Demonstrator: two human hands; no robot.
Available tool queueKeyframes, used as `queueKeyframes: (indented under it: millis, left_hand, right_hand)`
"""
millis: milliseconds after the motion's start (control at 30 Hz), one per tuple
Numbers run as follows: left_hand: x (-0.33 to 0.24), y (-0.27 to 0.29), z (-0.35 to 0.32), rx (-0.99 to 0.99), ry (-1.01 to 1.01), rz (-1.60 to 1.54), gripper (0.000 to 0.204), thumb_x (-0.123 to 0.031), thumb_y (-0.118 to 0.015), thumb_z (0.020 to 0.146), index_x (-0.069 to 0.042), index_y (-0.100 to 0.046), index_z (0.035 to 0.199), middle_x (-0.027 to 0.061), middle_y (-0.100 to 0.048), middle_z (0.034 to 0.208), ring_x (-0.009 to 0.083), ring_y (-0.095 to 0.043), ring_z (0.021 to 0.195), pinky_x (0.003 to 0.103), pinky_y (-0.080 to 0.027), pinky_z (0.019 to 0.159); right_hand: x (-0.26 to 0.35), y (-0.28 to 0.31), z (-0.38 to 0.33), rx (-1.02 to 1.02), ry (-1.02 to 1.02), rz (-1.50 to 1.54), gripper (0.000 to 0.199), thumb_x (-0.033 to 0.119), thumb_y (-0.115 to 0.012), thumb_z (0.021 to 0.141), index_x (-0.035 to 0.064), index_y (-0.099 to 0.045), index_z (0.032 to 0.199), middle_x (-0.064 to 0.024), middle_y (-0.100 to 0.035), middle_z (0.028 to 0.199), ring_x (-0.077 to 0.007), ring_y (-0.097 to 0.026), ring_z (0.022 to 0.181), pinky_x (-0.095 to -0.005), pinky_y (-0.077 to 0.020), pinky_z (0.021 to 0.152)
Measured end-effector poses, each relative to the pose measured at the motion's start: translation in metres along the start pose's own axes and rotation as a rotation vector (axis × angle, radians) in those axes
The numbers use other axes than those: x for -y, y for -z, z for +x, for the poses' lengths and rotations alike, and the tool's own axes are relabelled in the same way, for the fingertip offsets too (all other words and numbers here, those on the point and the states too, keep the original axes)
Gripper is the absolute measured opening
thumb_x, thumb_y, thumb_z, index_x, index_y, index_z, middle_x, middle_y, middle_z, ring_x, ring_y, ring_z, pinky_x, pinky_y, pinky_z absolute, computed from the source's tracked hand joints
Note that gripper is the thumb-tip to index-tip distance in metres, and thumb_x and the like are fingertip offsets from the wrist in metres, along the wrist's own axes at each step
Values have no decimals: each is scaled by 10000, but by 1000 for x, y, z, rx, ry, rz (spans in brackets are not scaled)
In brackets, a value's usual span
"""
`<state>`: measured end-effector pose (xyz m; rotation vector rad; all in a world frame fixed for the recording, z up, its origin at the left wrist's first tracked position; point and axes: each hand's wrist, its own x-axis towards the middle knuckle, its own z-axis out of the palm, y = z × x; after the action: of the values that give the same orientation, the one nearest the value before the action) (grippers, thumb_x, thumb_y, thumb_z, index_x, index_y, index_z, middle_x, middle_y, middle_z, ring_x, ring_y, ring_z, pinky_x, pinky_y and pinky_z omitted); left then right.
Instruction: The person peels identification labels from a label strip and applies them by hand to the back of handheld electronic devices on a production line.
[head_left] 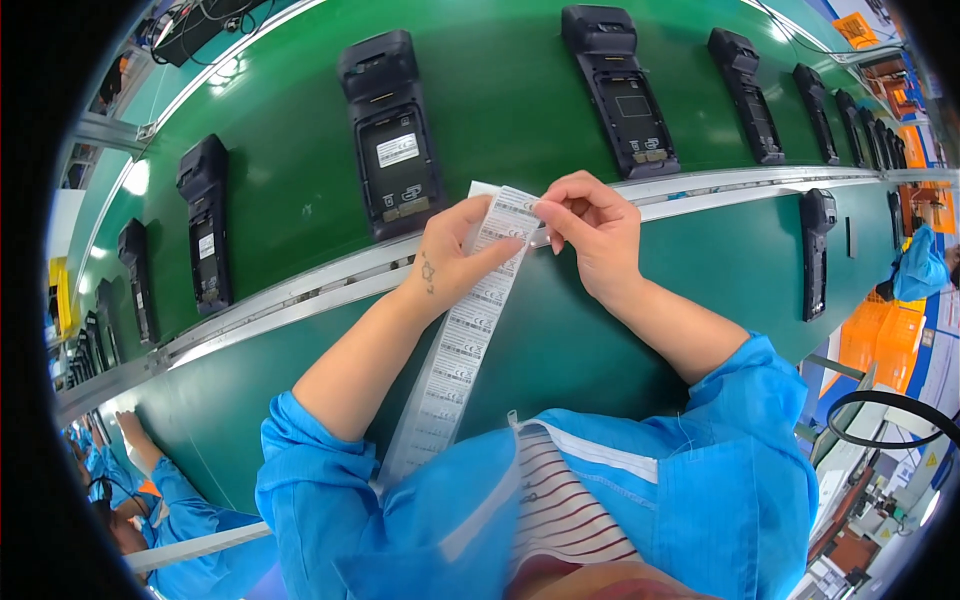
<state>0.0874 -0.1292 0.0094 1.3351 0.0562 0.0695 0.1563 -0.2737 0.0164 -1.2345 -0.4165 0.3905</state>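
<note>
A long strip of white printed labels [460,350] runs from my chest up to both hands. My left hand [455,255] is closed around its upper part, thumb across the front. At the strip's top right corner, my right hand [597,235] pinches the edge between thumb and forefinger. Beyond my hands, a black handheld terminal [385,130] lies on the green belt with a white label in its open recess. Another terminal [622,95], to the right, has a bare outlined rectangle in its recess where the first one carries its label.
More black terminals line the green belt [480,90], to the left [205,220] and right [747,95]. A metal rail [300,292] separates the belt from my green worktop [560,340]. One terminal [817,250] lies on the worktop at right. A co-worker's arm [145,445] reaches in at lower left.
</note>
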Motion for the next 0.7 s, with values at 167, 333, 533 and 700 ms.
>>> queueKeyframes:
  millis: [167,333,533,700]
  left_hand:
    - [-1,0,1,84,131,82,198,-131,-599,737,9,-571,874,33,-590,751,65,-531,663,190,-422,587]
    - [-1,-4,4,91,123,55,173,-131,-590,748,6,-576,852,34,-593,739,52,-527,640,178,-416,562]
    - [0,-10,11,82,123,-19,171,-138,-584,756,8,-569,844,37,-594,750,48,-524,635,169,-411,554]
    - [3,-12,12,90,139,-19,182,-145,-580,759,8,-560,856,36,-591,757,47,-522,639,170,-410,551]
  right_hand:
    - [14,16,18,-142,139,-260,20,-11,-569,725,-10,-558,742,-51,-565,699,-90,-532,598,-195,-425,528]
    - [62,85,97,-374,204,-608,102,94,-592,740,-3,-564,749,-24,-549,644,-74,-505,543,-180,-409,514]
    - [54,132,125,58,-15,-729,145,140,-641,702,14,-569,700,0,-527,596,-37,-448,482,-159,-368,437]
    - [51,124,124,31,-26,-821,148,138,-648,695,14,-569,685,8,-524,584,-31,-441,475,-151,-353,424]
